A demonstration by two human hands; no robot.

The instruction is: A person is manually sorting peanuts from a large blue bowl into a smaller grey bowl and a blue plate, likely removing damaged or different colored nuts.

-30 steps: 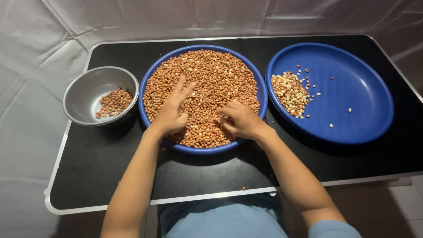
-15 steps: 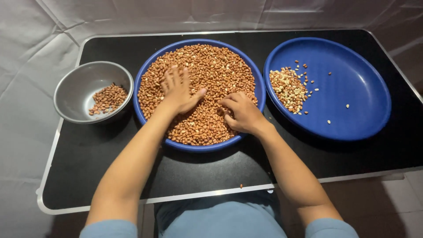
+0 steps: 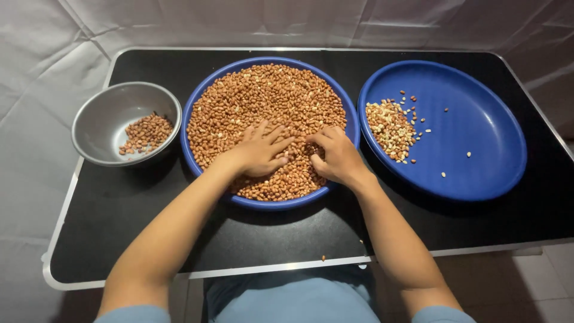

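Note:
A round blue tray [image 3: 197, 101] heaped with brown peanuts [image 3: 269, 101] sits mid-table. My left hand [image 3: 260, 152] lies palm down on the peanuts near the tray's front, fingers spread and pointing right. My right hand [image 3: 335, 155] rests beside it with fingers curled into the peanuts; the fingertips of both hands almost meet. Whether the right fingers pinch any peanuts is hidden.
A grey metal bowl [image 3: 101, 113] at the left holds a small pile of brown peanuts [image 3: 145, 133]. A second blue tray [image 3: 484, 125] at the right carries a heap of pale peanuts [image 3: 388, 127] and scattered ones. The black table [image 3: 119, 221] has a metal rim; white cloth surrounds it.
My left hand slid back toward me and to the right across the peanuts, closing in on the right hand. The camera view shifted slightly.

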